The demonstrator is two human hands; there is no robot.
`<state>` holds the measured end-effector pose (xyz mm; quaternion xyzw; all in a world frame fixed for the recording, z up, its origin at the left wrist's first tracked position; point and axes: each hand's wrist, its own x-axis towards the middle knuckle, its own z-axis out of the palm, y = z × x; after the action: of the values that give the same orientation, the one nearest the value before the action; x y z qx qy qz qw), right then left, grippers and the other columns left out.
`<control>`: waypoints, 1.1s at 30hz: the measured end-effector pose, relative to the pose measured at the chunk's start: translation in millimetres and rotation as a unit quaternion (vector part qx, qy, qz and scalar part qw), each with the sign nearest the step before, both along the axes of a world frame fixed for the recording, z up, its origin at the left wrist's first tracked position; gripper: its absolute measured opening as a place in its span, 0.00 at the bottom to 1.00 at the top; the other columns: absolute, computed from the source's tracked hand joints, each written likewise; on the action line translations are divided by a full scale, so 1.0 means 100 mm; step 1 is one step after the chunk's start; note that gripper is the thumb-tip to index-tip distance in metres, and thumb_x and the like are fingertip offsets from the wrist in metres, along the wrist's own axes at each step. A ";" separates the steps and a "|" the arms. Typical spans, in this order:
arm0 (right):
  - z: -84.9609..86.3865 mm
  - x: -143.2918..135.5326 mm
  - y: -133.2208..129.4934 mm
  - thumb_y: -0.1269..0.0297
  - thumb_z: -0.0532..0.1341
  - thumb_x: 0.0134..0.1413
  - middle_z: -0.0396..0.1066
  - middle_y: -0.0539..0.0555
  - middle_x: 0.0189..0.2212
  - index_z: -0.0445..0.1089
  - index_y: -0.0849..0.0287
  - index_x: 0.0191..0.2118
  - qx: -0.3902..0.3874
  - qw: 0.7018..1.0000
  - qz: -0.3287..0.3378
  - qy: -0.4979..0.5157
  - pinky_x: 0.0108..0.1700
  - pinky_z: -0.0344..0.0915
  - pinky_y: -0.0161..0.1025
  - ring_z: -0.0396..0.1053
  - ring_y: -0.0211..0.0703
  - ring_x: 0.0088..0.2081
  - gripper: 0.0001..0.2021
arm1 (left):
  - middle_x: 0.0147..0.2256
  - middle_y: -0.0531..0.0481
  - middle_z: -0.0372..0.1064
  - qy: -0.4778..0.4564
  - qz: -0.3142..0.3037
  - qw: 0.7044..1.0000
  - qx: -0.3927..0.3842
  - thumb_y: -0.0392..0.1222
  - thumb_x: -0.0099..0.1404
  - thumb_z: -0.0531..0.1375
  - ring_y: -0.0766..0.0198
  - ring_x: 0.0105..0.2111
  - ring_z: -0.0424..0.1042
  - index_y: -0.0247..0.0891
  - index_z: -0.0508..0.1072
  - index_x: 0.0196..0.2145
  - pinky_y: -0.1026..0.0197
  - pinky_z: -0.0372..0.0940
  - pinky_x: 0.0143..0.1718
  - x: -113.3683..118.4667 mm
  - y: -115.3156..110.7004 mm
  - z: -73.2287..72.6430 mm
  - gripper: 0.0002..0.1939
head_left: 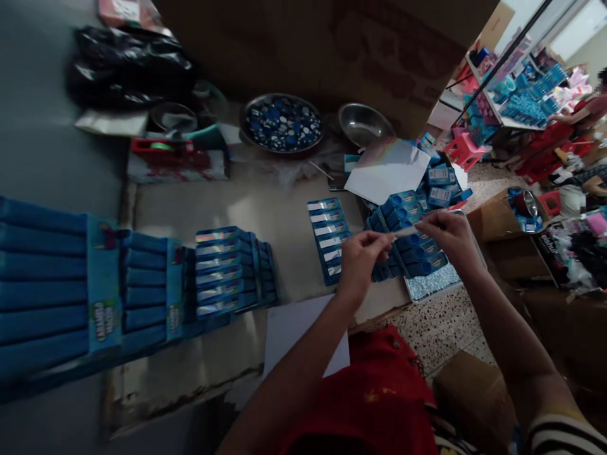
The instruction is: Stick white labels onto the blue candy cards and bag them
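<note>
A thin whitish strip (404, 232) is stretched between my two hands. My left hand (363, 256) pinches its left end, just right of a short row of blue packs (327, 237) with pale labels. On the strip's other end, the fingers of my right hand (446, 235) are closed. Below and behind the strip, a stack of blue open-ended boxes (403, 212) lies near the table's right end. Under my right wrist, a tray of small pale blue pieces (434, 284) is partly hidden.
More blue packs (232, 272) line the table's left side. A steel bowl of blue and white pieces (283, 123), another steel bowl (364, 124), a white sheet (386, 170) and a red tape dispenser (164, 148) stand at the back. Another person is at the upper right.
</note>
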<state>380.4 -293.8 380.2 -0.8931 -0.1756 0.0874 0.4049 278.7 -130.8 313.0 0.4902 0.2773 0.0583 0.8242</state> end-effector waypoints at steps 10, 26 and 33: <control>-0.28 0.99 0.44 0.58 0.69 0.45 0.68 0.47 0.20 0.78 0.61 0.28 -0.069 0.997 0.023 0.017 0.32 0.54 0.39 0.61 0.37 0.27 0.10 | 0.23 0.52 0.71 0.018 -0.001 1.000 -0.018 0.50 0.41 0.78 0.66 0.25 0.71 0.36 0.76 0.25 0.62 0.70 0.32 0.80 0.40 -0.12 0.20; -0.42 0.95 0.44 0.61 0.69 0.46 0.69 0.48 0.22 0.72 0.57 0.26 -0.048 0.999 0.021 -0.004 0.32 0.57 0.38 0.62 0.38 0.28 0.08 | 0.27 0.49 0.76 0.007 -0.018 1.000 -0.018 0.54 0.44 0.79 0.65 0.26 0.74 0.36 0.79 0.28 0.61 0.72 0.32 0.86 0.38 -0.35 0.22; -0.63 1.14 0.36 0.57 0.79 0.30 0.65 0.44 0.25 0.64 0.52 0.33 0.067 0.987 -0.062 0.129 0.30 0.60 0.37 0.62 0.39 0.28 0.26 | 0.29 0.52 0.75 0.044 0.052 0.992 -0.102 0.52 0.52 0.78 0.68 0.27 0.71 0.35 0.78 0.35 0.64 0.68 0.31 0.90 0.05 -0.57 0.21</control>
<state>494.6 -258.3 317.0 -0.8544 -0.0717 0.1647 0.4875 368.7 -125.5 256.4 0.3908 0.3426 0.0512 0.8528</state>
